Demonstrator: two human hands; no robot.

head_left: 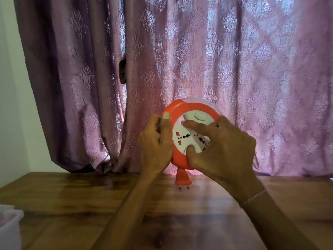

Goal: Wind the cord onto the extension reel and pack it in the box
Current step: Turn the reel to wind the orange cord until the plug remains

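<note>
**Holding the reel up over the tabletop with both hands**

Seen from the head camera, the orange extension reel [180, 112] is raised upright in front of a patterned mauve curtain [234, 51], clear of the wooden tabletop [72, 195] below it. The left hand [155, 141] grips the reel's left rim, its fingers [166, 118] curled around the edge with the thumb pressed flat on the orange front. The right hand [221, 150] lies across the white socket face [185, 139]: its fingers are spread, the forefinger stretched toward the upper left of the white disc and the thumb tucked into a notch at the disc's lower edge. A round white button [199, 116] shows above that forefinger. An orange plug [182, 178] hangs just beneath the reel, prongs pointing down, close above the tabletop. A thin bracelet [254, 196] circles the right wrist. At the lower left edge sits part of a pale plastic box [9, 224], well apart from the reel.
</note>
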